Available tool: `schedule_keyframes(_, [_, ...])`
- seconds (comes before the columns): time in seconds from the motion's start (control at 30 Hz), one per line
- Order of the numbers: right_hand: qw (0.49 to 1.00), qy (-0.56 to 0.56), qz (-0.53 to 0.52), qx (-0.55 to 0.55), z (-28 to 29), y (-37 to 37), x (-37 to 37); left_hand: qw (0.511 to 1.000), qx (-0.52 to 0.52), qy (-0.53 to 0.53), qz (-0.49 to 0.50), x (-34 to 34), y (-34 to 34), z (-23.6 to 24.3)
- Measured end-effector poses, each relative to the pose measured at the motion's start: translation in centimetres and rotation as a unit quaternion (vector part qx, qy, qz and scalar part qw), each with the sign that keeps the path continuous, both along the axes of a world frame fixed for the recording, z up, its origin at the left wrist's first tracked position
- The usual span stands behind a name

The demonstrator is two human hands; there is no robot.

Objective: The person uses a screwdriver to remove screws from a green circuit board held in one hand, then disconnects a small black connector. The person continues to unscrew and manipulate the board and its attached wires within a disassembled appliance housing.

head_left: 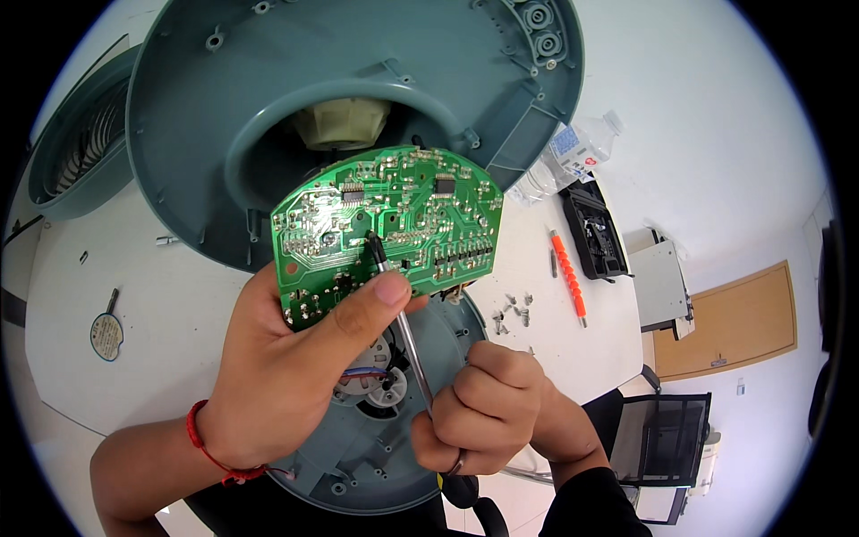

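Note:
A green circuit board [403, 210], its soldered side toward me, is gripped at its lower left edge by my left hand [282, 358]. My left thumb lies across the front of the board, against the shaft of a screwdriver [410, 345]. The dark tip of that screwdriver touches the middle of the board. Around the screwdriver's lower end my right hand [488, 407] is closed; the handle is hidden in the fist. Behind the board stands a large grey-green round housing [349, 40] with a central opening. Below it lies a second round grey-green part [367, 465] with a motor and wires.
On the white table [80, 268], several loose screws [513, 311] lie to the right, near an orange spiral-handled tool [569, 277]. Farther off are a black tool case [595, 228] and a clear plastic bottle [573, 157]. Another grey-green ring-shaped part [85, 143] stands at the far left.

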State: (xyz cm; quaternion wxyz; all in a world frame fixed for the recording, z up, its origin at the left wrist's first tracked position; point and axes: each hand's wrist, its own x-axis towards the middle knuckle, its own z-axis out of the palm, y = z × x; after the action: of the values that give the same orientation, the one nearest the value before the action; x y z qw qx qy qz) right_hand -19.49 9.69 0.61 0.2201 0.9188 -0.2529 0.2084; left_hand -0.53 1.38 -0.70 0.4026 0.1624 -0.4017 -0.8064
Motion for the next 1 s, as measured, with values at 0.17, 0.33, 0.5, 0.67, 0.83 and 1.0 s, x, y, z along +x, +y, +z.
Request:
schedule_keyframes(0.17, [1.000,0.005,0.008,-0.013,0.2,-0.1,0.2,1.000,0.001,-0.024,-0.006,0.2,0.0,0.0])
schedule_keyframes(0.33, [1.000,0.005,0.022,-0.019,0.2,-0.1,0.2,0.997,-0.039,-0.061,0.003,0.6,0.0,0.1])
schedule_keyframes(0.5, [1.000,0.006,0.030,-0.006,0.1,-0.1,0.2,0.997,-0.040,-0.064,0.006,0.5,0.1,0.0])
schedule_keyframes(0.67, [1.000,-0.021,0.020,-0.006,-0.3,-0.2,0.2,0.998,-0.028,-0.059,0.008,0.4,0.1,0.1])
schedule_keyframes(0.83, [0.999,-0.025,0.012,-0.015,-0.5,-0.2,0.2,0.999,-0.028,-0.016,0.017,0.1,0.1,-0.3])
schedule_keyframes(1.0, [0.999,-0.043,0.008,-0.024,-0.8,-0.1,0.2,0.999,-0.032,0.000,0.019,-0.1,0.1,-0.4])
